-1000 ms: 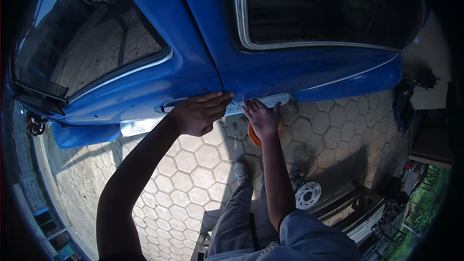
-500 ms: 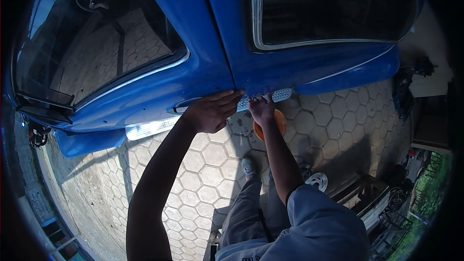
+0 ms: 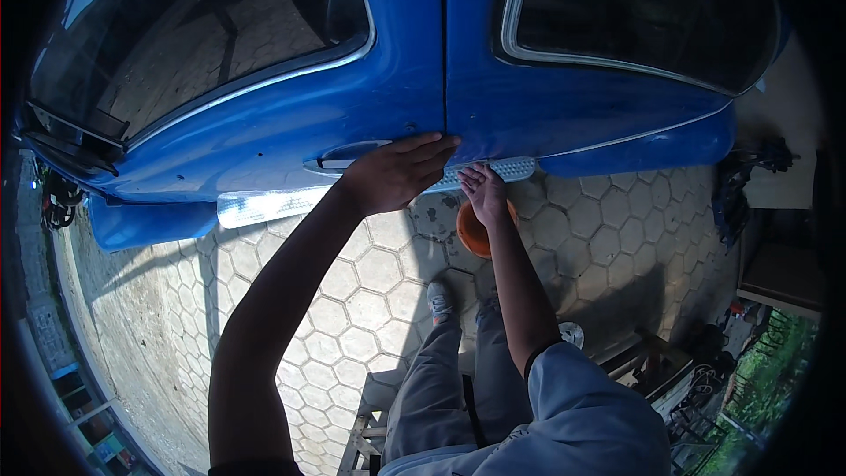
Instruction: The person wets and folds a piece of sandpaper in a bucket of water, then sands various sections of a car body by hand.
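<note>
A blue car (image 3: 291,128) stands in front of me. My left hand (image 3: 401,172) lies against its side with fingers stretched toward the door seam, just right of the recessed door handle (image 3: 348,157). Nothing shows in that hand. My right hand (image 3: 486,194) hangs lower and to the right, palm turned up, its fingers apart and slightly bent near the car's lower side. I see nothing in it, and cannot tell whether its fingertips touch the body. A metal running board (image 3: 269,207) shows below the door, partly behind my hands.
An orange bucket (image 3: 474,234) stands on the hexagonal paving (image 3: 357,300), beneath my right hand. A wooden stool (image 3: 359,445) is beside my legs. Low benches and metal parts (image 3: 656,353) lie at the lower right. A dark machine part (image 3: 753,163) stands near the car's right end.
My view has shifted, so the car sits differently in it. My left hand remains flat by the door seam. My right hand has dropped from the car's side and turned palm up.
</note>
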A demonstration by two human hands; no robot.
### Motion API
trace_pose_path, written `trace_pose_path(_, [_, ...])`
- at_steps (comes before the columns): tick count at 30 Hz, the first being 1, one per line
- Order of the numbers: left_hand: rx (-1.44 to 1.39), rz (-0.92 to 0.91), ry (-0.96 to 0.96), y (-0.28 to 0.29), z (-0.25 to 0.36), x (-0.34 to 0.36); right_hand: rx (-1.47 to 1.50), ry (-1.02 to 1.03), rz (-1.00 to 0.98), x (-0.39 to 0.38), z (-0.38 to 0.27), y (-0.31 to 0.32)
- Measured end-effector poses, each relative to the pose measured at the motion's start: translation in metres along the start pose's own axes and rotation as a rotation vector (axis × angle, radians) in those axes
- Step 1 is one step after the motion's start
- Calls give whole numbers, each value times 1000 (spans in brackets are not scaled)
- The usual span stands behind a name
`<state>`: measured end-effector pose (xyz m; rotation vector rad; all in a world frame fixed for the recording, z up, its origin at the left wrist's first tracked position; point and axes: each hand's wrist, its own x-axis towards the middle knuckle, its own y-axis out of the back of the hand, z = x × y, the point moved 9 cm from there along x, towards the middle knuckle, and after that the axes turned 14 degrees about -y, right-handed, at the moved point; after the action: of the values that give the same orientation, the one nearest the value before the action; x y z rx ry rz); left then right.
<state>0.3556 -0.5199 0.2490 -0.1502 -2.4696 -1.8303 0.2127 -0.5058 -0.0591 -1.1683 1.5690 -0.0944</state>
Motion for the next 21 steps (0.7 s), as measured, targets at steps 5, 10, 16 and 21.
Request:
trace_pose_path(5, [-544, 394, 692, -43, 56, 3, -220, -57, -91, -30, -9, 27])
trace_pose_path(10, [-1518, 1318, 1504, -243, 133, -37, -501, -173, 116, -43, 25, 97])
trace_pose_path(16, [-2382, 2386, 1221, -264, 60, 71, -732, -485, 601, -128, 73, 363])
trace_pose_path(21, [-2064, 2805, 1315, -313, 55, 49, -871, -545, 500, -186, 145, 468])
